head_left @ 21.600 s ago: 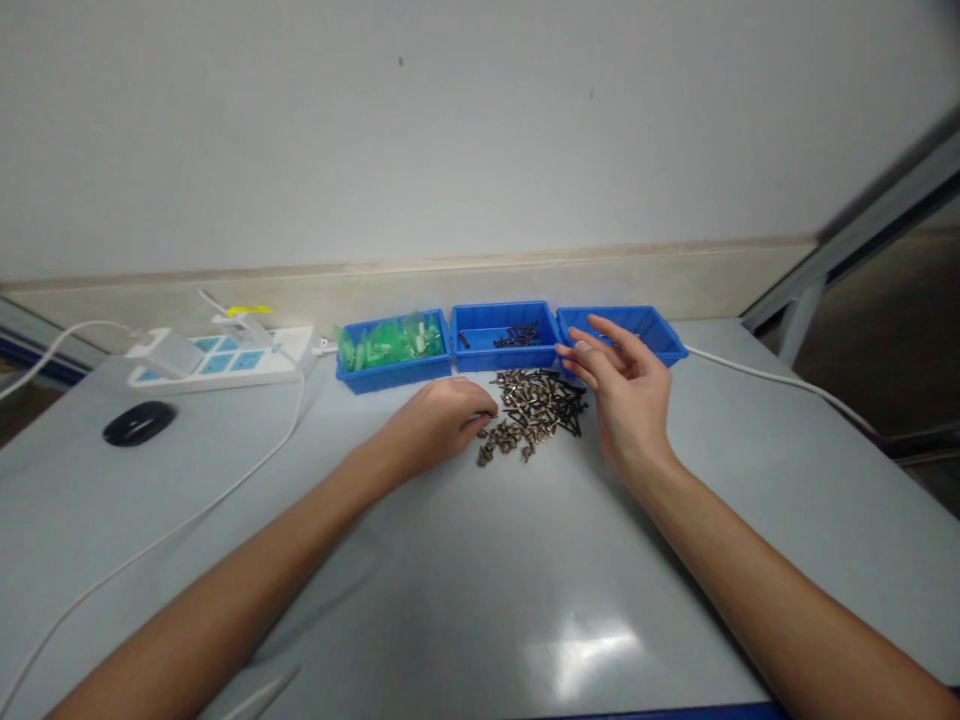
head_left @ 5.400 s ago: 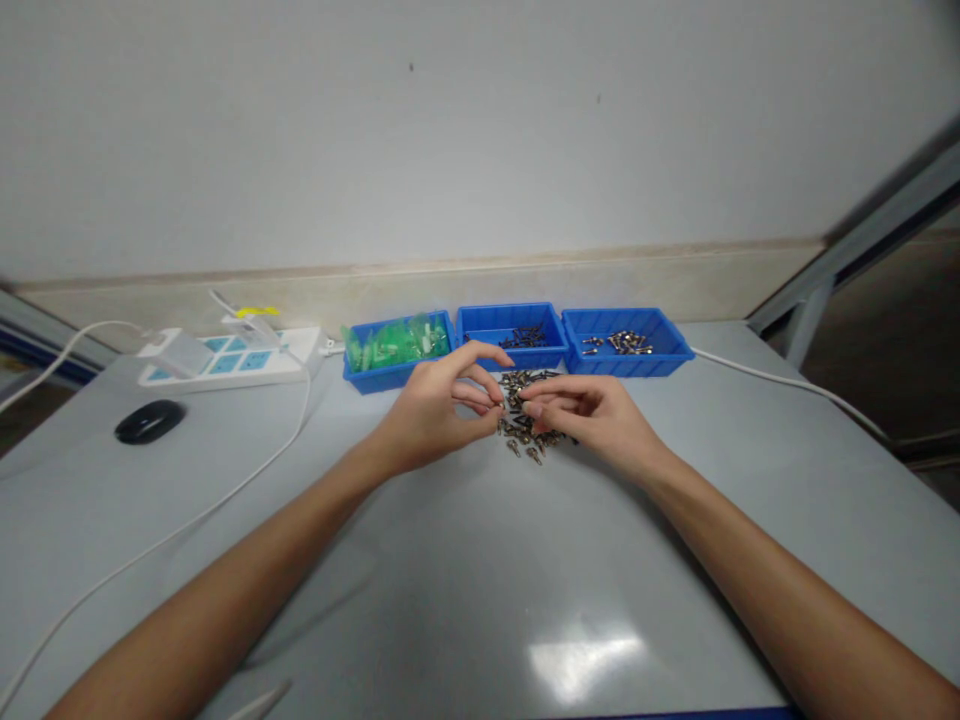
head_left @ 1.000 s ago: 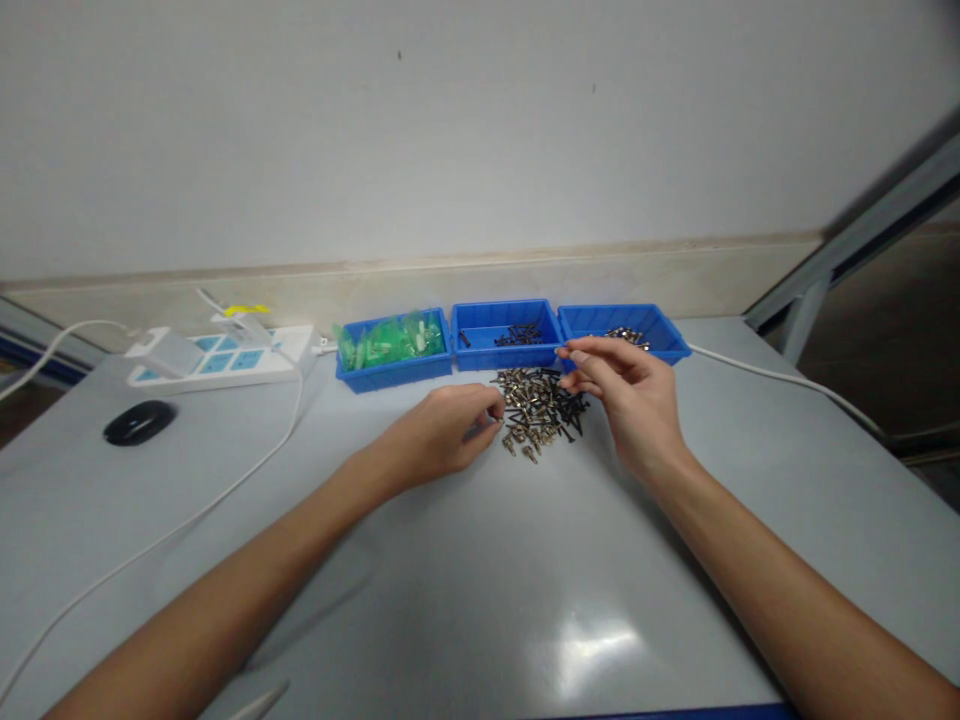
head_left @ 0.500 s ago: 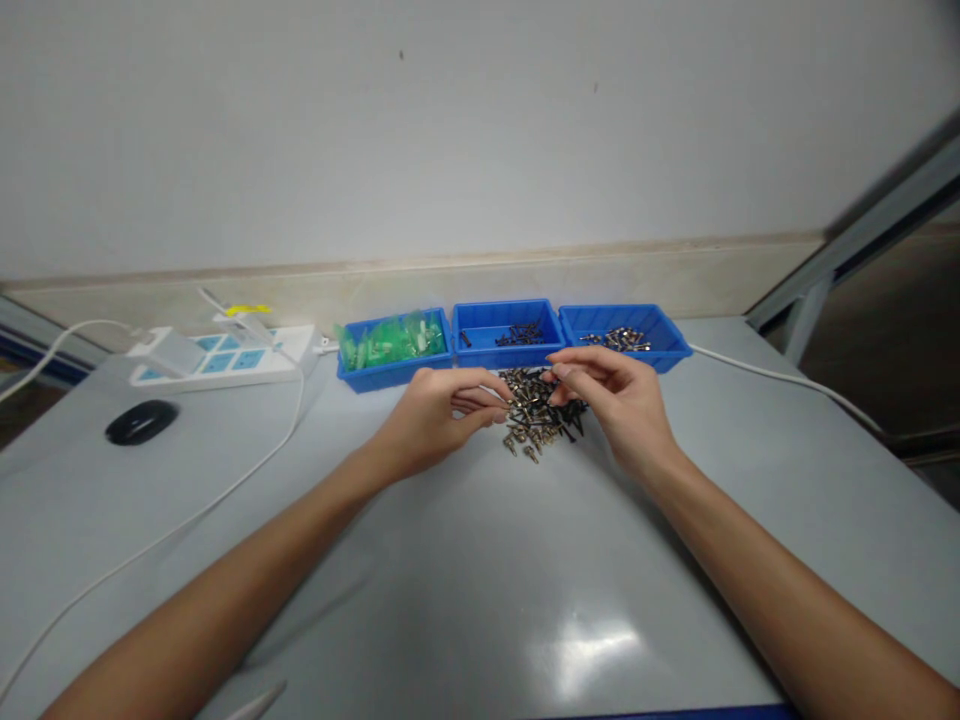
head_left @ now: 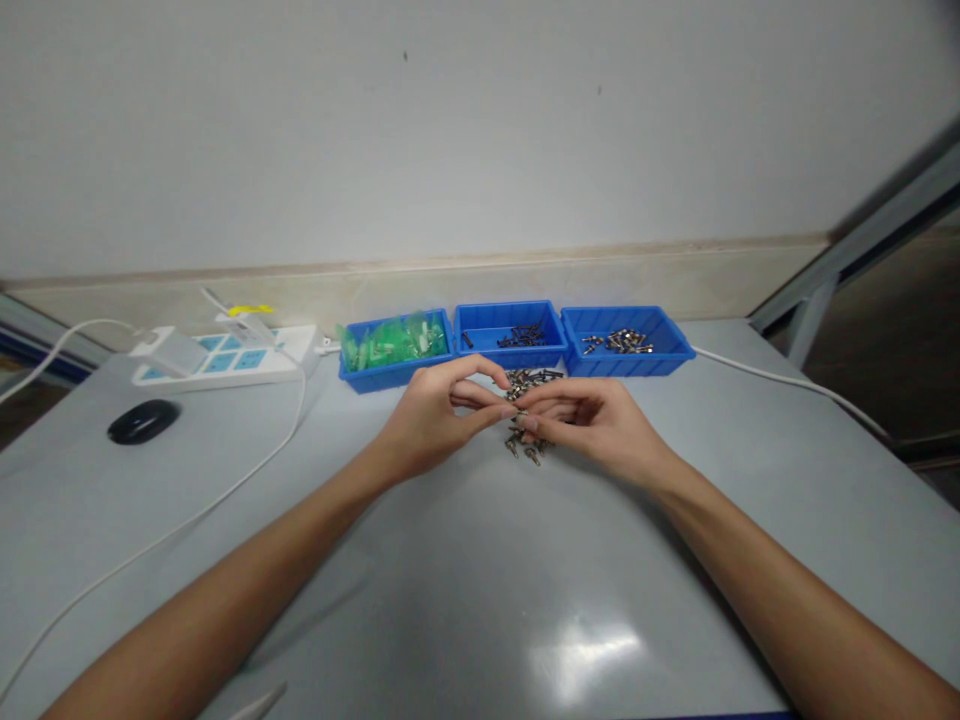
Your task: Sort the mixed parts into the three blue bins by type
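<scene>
My left hand (head_left: 439,415) curves in over the left side of a pile of loose metal screws (head_left: 534,380), its thumb brought in against the fingers; whatever lies between them is too small to make out. From the right, my right hand (head_left: 596,415) pinches a small, shiny metal piece, apparently a screw (head_left: 523,412), between thumb and fingers. The fingertips of both hands meet above the pile. Brass-coloured screws (head_left: 532,456) show at its near edge, and dark ones lie toward the back. My right hand hides much of the pile.
Behind the pile stand three blue bins: one with green plastic bags (head_left: 394,342), one with dark screws (head_left: 523,335), one with shiny metal fittings (head_left: 628,342). Leftward are a power strip (head_left: 300,350), a black mouse (head_left: 142,422) and a white cable (head_left: 247,470) across the table.
My right hand has moved left and slightly down, from the pile's right side to my left fingertips. My left hand has stayed almost in place.
</scene>
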`<state>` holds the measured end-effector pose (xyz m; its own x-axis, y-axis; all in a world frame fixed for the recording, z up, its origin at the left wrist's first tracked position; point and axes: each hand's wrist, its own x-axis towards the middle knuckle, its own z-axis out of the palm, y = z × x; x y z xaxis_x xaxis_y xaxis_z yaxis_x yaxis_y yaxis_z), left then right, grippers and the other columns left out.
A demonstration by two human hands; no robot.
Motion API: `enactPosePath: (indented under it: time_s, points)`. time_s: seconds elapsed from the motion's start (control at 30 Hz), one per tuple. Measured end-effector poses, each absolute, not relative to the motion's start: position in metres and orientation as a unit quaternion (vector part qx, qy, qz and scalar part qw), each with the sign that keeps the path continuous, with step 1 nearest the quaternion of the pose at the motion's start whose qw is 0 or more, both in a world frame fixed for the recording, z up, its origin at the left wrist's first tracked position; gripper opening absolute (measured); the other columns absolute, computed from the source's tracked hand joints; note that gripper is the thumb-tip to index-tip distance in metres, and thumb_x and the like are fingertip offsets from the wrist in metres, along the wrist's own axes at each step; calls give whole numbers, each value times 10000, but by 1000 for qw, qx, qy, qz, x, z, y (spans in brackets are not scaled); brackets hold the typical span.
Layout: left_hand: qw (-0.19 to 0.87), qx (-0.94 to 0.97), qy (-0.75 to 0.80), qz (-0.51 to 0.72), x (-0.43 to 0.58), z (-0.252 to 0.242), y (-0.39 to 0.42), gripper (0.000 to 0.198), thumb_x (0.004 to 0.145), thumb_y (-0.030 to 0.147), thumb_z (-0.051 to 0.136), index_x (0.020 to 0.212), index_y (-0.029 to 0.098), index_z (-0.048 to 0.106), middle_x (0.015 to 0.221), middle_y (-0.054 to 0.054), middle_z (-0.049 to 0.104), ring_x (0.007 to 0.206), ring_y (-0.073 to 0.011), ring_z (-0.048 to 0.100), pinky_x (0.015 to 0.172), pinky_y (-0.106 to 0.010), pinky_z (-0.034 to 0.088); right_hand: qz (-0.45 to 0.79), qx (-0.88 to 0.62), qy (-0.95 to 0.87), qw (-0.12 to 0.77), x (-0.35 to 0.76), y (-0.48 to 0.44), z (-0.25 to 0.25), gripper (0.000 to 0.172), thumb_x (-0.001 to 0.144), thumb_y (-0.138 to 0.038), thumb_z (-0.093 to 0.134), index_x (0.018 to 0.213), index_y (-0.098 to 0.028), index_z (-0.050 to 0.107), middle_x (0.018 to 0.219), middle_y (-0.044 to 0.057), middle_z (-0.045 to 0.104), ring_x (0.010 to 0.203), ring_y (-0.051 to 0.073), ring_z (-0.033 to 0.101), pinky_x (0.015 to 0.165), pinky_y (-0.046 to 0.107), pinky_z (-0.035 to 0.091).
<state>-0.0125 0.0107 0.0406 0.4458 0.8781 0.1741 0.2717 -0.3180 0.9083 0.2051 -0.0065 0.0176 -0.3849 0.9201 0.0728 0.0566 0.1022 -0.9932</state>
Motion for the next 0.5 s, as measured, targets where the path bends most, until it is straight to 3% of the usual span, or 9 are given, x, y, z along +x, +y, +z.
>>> enactPosePath:
  time_s: [0.13,0.27,0.37,0.5]
  points:
    - [367,786,364,338,-15,35,13,147,903,253,694,1020,175,650,864,-21,796,818,-166,767,720,-216,564,565,-407,-578,425,205,-3,19,238,741,-337,859,905,-183,783,747,48,775,658,168,734,629,259,590]
    - [195,890,302,280,-16,19,18,189,925,189,665,1109,173,705,1096,-74,765,1010,-215,719,906,-335,557,476,-465,-497,557,209,5,15,251,690,-325,892,872,-189,786,725,38,768,641,161,725,657,275,600]
    - [130,930,270,212,-17,7,20,204,930,199,666,1126,179,719,1152,-94,728,1054,-240,679,922,-373,547,394,-495,-412,656,214,12,10,310,688,-298,891,960,-198,781,834,55,792,798,204,760,807,350,615]
    - [117,935,291,168,-16,5,20,156,967,172,593,1007,167,744,1064,-86,719,986,-211,672,876,-331,543,363,-496,-375,694,215,15,8,389,674,-276,891,1034,-210,760,1021,78,791,971,253,755,937,437,587]
